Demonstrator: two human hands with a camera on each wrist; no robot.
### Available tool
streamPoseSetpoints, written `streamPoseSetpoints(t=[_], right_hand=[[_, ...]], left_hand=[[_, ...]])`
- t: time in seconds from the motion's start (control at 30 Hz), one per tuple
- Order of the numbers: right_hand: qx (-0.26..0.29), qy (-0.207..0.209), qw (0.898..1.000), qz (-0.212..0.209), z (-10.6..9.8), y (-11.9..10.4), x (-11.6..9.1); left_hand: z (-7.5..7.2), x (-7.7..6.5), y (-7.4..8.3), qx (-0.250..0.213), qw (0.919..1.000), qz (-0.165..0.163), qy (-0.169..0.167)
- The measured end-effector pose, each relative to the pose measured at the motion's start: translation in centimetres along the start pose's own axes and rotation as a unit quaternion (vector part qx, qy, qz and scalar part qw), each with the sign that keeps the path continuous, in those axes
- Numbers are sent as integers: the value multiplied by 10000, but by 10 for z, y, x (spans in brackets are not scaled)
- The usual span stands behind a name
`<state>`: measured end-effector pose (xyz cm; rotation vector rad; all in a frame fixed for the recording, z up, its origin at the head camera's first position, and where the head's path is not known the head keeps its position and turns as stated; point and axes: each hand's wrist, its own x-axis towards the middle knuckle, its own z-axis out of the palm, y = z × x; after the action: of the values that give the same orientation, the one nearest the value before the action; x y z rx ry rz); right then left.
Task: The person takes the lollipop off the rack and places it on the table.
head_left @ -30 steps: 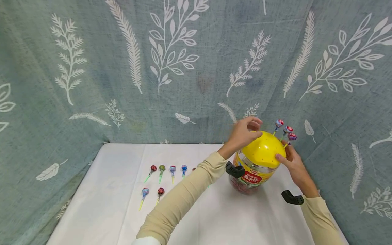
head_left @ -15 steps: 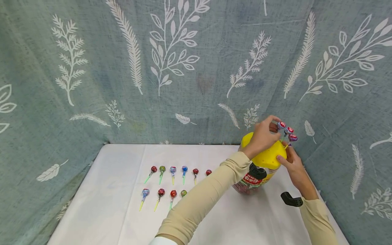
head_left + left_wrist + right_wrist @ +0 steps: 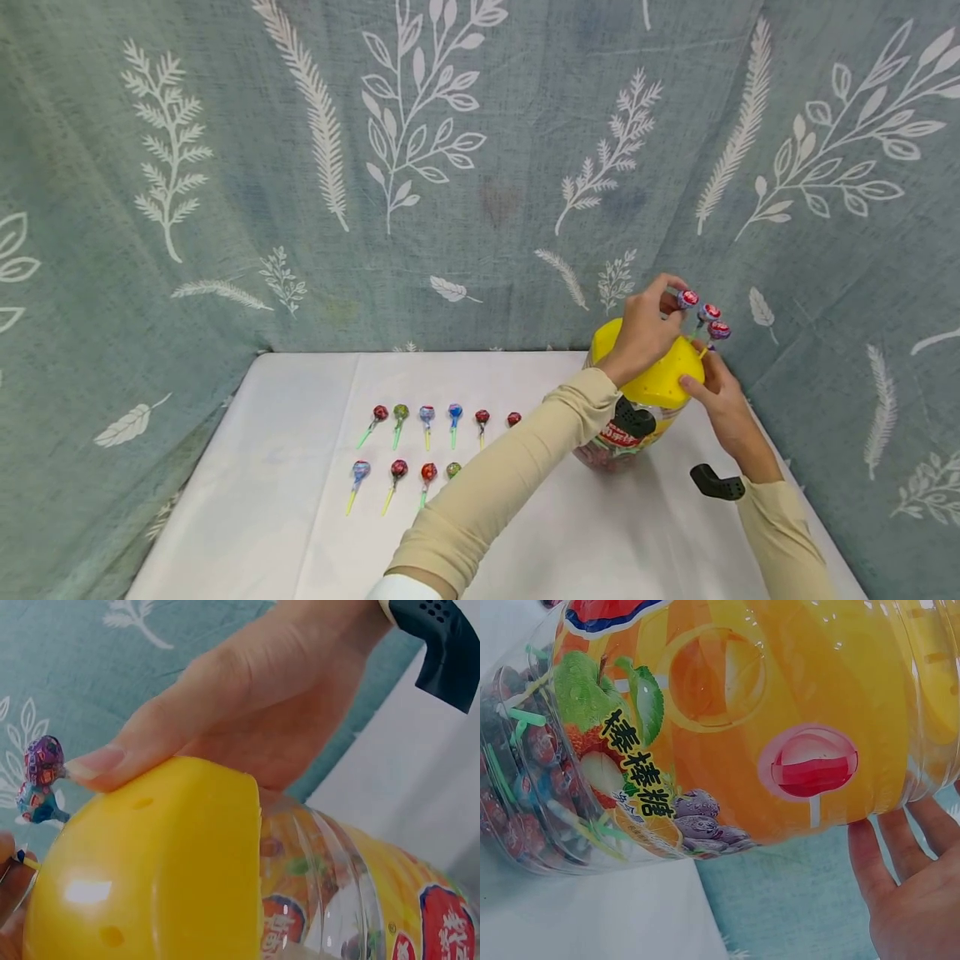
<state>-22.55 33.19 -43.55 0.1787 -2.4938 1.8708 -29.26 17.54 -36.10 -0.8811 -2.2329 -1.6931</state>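
Observation:
A clear candy jar point(image 3: 611, 446) with a yellow domed lid point(image 3: 660, 379) stands tilted at the right of the table. Several lollipops stand in the lid; one is a red and blue lollipop point(image 3: 687, 299), which my left hand point(image 3: 647, 329) pinches. In the left wrist view only a bit of those fingers point(image 3: 11, 889) shows, beside a yellow stick. My right hand point(image 3: 723, 404) steadies the jar, thumb on the lid near a purple-wrapped lollipop point(image 3: 718, 331). Its fingers point(image 3: 907, 851) touch the jar's far side in the right wrist view.
Two rows of lollipops, such as a green one point(image 3: 401, 413) and a blue one point(image 3: 361, 472), lie on the white tablecloth point(image 3: 247, 500). The left sleeve point(image 3: 510, 483) hides part of them. A patterned curtain point(image 3: 487, 167) hangs close behind and beside the table.
My left hand has moved right across the lid, from beside the lollipops to one of them, and now pinches it. The right hand has stayed on the jar.

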Motion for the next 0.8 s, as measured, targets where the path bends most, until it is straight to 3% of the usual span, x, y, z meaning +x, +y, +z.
streamPoseSetpoints(t=[0.3,0.53,0.8], right_hand=[[173,29,9998,95,1,-1,0],[154,40,9998,71,3,-1,1],[199,74,9998,15,1,1,-1]], left_hand=[[-3,4,-1,-170,9995,205,176],[-23,4,6,-391,9969,610,314],[-47,-8,0,-570,9969,421,354]])
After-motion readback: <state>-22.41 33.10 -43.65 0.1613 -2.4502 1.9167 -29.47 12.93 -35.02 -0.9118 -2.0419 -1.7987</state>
